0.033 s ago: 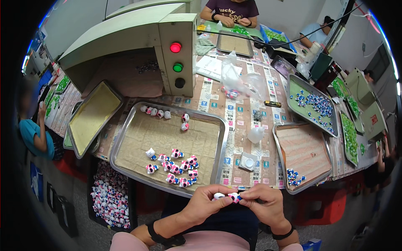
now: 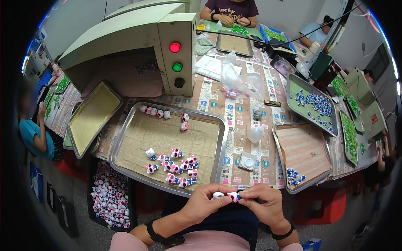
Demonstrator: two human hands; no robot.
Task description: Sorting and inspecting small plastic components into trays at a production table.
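Observation:
In front of my body, both hands pinch a small toy figurine (image 2: 233, 196) with a white and pink head and a blue body. My left hand (image 2: 202, 205) is closed on its head side, and a second white piece (image 2: 217, 195) is tucked in the same fingers. On the blue body's side, my right hand (image 2: 264, 203) grips with thumb and fingertips. Just beyond the hands lies a metal tray (image 2: 192, 115) lined with brown paper. Finished-looking figurines (image 2: 174, 167) cluster in its near right part, and several loose heads (image 2: 154, 111) line its far edge.
Blue bodies (image 2: 295, 177) sit in a paper-lined tray (image 2: 303, 144) at right, with more in a green-lined tray (image 2: 312, 79) behind. A squeeze bottle (image 2: 255, 134) stands between. A beige machine (image 2: 178, 25) with lights rises at far left. Below left is a figurine-filled crate (image 2: 109, 198). Co-workers sit around.

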